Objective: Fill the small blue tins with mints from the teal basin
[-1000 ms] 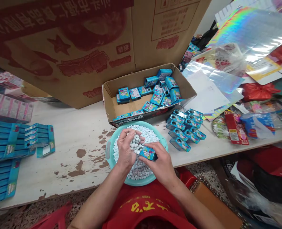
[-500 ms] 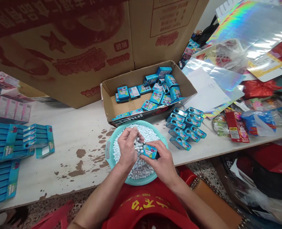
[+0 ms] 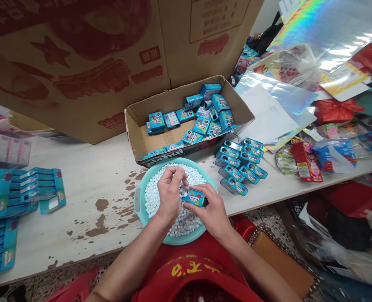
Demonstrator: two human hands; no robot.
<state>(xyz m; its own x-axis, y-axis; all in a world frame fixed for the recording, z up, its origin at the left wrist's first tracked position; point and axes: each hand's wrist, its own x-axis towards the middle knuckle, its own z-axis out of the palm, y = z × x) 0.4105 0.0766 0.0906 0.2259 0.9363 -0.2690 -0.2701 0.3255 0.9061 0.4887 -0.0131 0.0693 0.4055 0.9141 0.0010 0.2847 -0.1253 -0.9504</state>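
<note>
Clamping the box (image 3: 195, 198) over the bowl (image 3: 183, 240) with our right hand (image 3: 213, 210), we curl our left hand (image 3: 169, 193) around some candies (image 3: 184, 193) just beside it; others lie in the bowl.

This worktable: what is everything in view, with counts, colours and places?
Flat table: one, white, brown-patched, underneath.
Round plastic basin: one, mint green, table front.
Small round pellets: many, whitish, in basin.
Open cardboard tray: one, brown, behind basin.
Small rectangular cartons: many, blue, held, in tray, left and right.
Large cardboard box: one, brown, behind tray.
Boxy packs: several, pink-white, far left.
Glossy sheets: several, rainbow-silver, right.
Plastic bags: several, clear, right.
Flat packet: one, red, right.
Left hand: one, bare, fingering pellets.
Right hand: one, bare, holding carton.
</note>
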